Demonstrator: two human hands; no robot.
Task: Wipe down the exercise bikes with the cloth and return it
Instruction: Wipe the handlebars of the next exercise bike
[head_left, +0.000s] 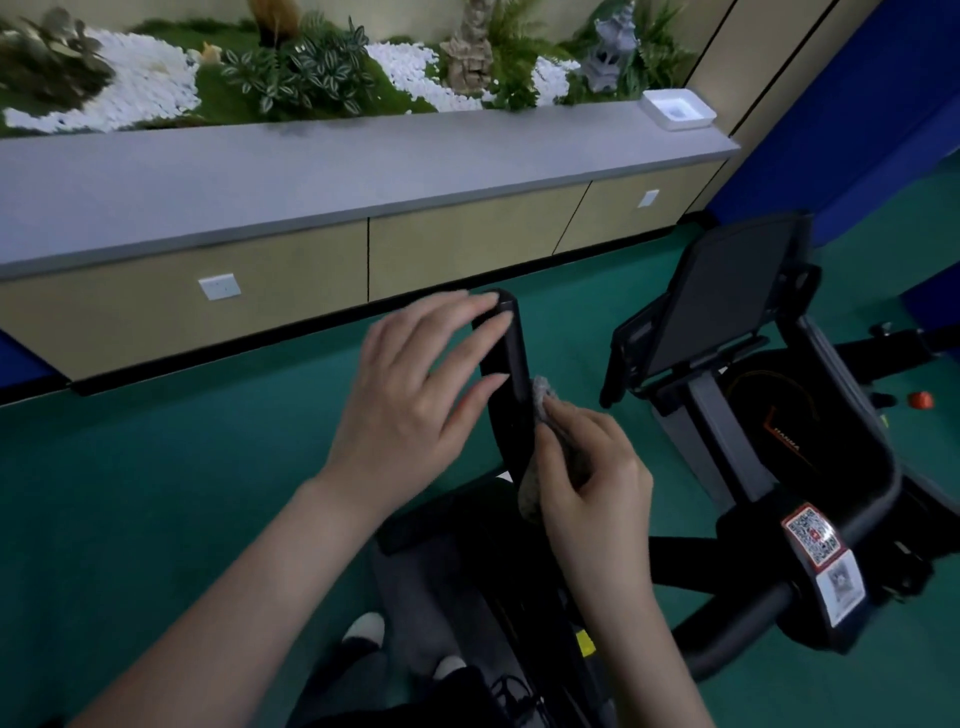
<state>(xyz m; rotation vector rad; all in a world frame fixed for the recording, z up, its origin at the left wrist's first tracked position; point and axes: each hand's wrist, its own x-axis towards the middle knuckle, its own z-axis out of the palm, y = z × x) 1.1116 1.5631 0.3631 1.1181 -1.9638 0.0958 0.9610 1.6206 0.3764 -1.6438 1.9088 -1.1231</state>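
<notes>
**Squarely on the handlebar: cloth in the right hand**

Underneath everything lay a teal-green carpeted floor (156, 493). Along its far side ran a long beige cabinet with a grey top (311, 176), and behind that a planter bed of white pebbles, moss and leafy plants (156, 88).

On the right stood a black exercise bike (831, 467). Its dark tilted console screen (727, 296) faced the near side. A black padded handlebar arm (506, 353) rose at the centre of the view, left of the screen.

The left hand (410, 410) was spread wide with straight fingers. Its fingertips lay over the upper end of the handlebar arm, though it could not be told whether they touched it. It held nothing.

The right hand (592, 483), nearer and just right of the arm, had its fingers and thumb curled round a grey speckled cloth (540, 395). The cloth was bunched against the right side of the handlebar arm, about halfway down.

A white rectangular tray (678, 109) sat at the far right end of the cabinet top. A red-and-white QR sticker (813, 535) was stuck on the bike's frame, near right. A small red knob (919, 400) showed at the right edge.
</notes>
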